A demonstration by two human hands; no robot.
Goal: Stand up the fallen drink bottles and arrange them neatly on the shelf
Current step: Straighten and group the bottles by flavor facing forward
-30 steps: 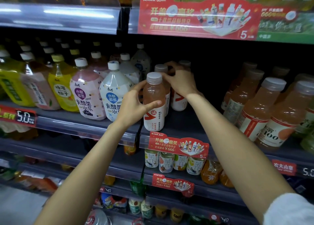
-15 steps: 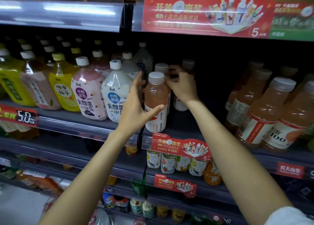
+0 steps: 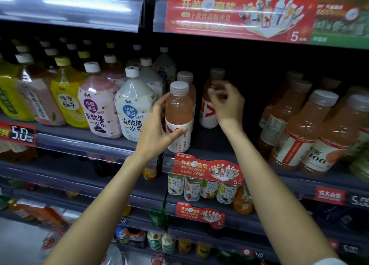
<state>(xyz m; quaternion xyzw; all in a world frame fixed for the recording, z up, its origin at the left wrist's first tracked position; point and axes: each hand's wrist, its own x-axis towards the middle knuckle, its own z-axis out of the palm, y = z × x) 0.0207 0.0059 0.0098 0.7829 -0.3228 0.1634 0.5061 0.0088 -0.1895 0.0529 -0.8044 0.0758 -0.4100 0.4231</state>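
Head view: the dark shelf [image 3: 235,144] runs across the middle of the frame, its front edge carrying a red promotional tag [image 3: 207,169].

On its left stand large squat bottles, among them a white-labelled bottle [image 3: 133,108] and a pink-labelled bottle [image 3: 98,106], both upright, caps up. On its right stand big orange juice bottles [image 3: 303,132], leaning slightly in this wide-angle view.

Between these groups are the slimmer pink drink bottles. The front pink bottle [image 3: 179,114] stands at the shelf's front edge, long axis vertical, grey-white cap pointing up. Its upper body is clear, showing pale pink liquid; the lower half wears a white label with a red V mark and small print facing forward. A second pink bottle [image 3: 186,78] stands directly behind it, mostly hidden. A third pink bottle [image 3: 207,112] stands further back and to the right, also upright, its red V label showing; its neck is partly hidden by the right hand.

The left hand [image 3: 157,130] wraps the front pink bottle from its left side, thumb across the label, fingers curled behind.

The right hand [image 3: 227,104] is in front of the third pink bottle, blurred, fingers loosely curled; I cannot tell whether it touches the bottle.
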